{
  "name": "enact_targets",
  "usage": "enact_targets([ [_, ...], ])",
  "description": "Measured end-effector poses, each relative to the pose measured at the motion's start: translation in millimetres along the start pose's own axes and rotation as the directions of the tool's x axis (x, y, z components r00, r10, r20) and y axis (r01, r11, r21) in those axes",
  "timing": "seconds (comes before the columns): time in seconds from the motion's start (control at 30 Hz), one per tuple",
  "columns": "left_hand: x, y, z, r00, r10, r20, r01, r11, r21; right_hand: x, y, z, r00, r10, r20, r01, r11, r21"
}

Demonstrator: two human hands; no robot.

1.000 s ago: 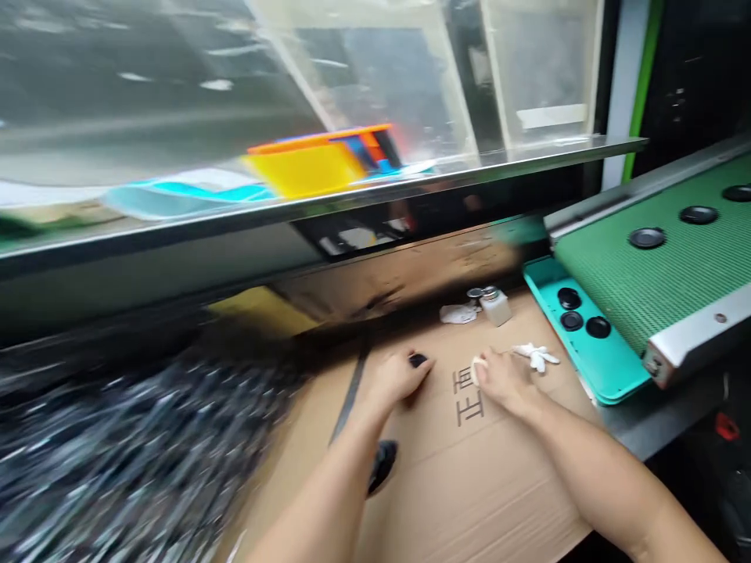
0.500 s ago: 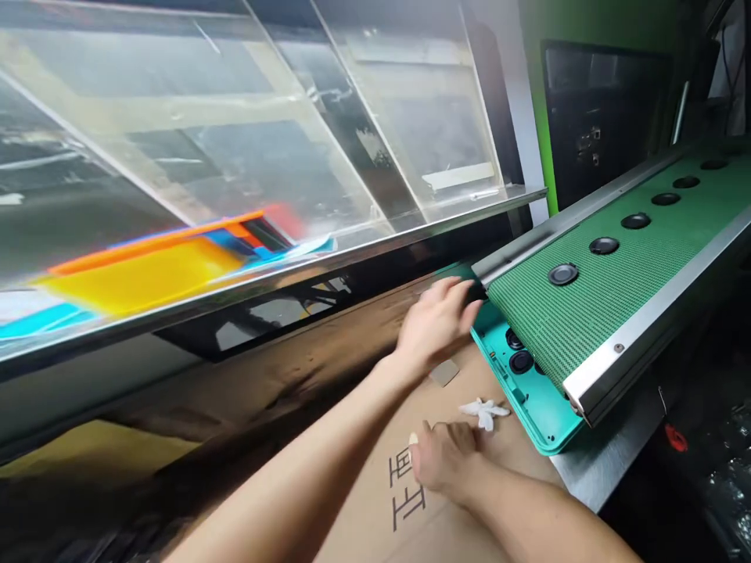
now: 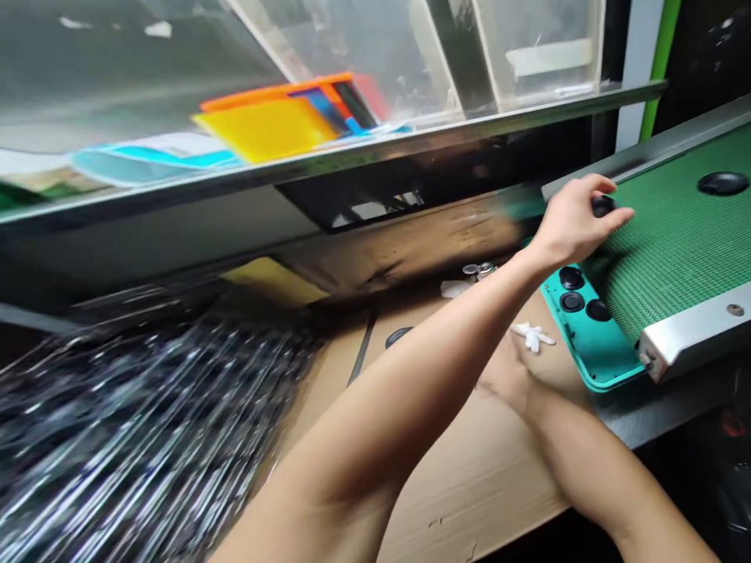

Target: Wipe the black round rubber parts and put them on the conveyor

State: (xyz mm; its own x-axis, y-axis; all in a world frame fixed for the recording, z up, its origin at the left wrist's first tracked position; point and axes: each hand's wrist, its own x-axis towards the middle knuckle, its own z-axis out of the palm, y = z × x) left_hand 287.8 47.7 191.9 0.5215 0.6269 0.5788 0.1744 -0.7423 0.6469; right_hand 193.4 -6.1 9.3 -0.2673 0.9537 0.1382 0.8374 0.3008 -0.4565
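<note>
My left hand (image 3: 572,223) reaches over the near end of the green conveyor belt (image 3: 669,258). Its thumb and fingers close around a black round disc (image 3: 603,206) that looks like a small speaker. Below the belt's end lies a teal plastic tray (image 3: 613,356) holding several similar black discs (image 3: 572,302); the belt covers part of it. My right hand (image 3: 501,367) is low over the cardboard, beside a crumpled white piece (image 3: 533,336). Behind my left forearm, its fingers are hidden, so what it holds does not show.
Another black disc (image 3: 723,184) rides farther along the belt, whose metal side rail (image 3: 698,332) ends near the tray. Cardboard (image 3: 475,477) covers the worktop. Shiny clear plastic packaging (image 3: 146,422) fills the left. Yellow and orange folders (image 3: 282,125) stand on the ledge above.
My left hand has moved from the belt's edge onto a disc at its near end. My right hand has slipped behind the left forearm. The view has swung down and left.
</note>
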Motion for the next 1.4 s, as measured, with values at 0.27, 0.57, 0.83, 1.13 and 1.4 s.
enact_targets([
  [0.27, -211.1, -95.0, -109.7, 0.501, -0.829, -0.251, 0.380, 0.470, -0.797, 2.9, 10.5, 7.7, 0.996, 0.028, -0.087, -0.039, 0.991, -0.126],
  [0.57, -260.2, -141.0, -92.5, 0.476, -0.877, -0.071, 0.199, 0.186, -0.962, 3.6, -5.4, 11.0, 0.925, -0.052, -0.376, 0.086, 0.994, 0.073],
  [0.83, -266.4, -145.1, -100.2, 0.547, -0.825, 0.143, 0.149, -0.072, -0.986, -4.3, -25.5, 31.9, 0.959, -0.159, -0.234, 0.125, 0.980, -0.153],
  [1.13, -262.4, -149.1, -93.3, 0.582, -0.803, 0.127, 0.090, -0.092, -0.992, 7.8, -34.4, 33.2, 0.953, -0.118, -0.278, 0.082, 0.987, -0.139],
  [1.4, -260.7, -144.4, -90.9, 0.595, -0.796, 0.116, 0.063, -0.097, -0.993, 8.4, -32.0, 37.5, 0.937, -0.101, -0.333, 0.115, 0.993, 0.022],
])
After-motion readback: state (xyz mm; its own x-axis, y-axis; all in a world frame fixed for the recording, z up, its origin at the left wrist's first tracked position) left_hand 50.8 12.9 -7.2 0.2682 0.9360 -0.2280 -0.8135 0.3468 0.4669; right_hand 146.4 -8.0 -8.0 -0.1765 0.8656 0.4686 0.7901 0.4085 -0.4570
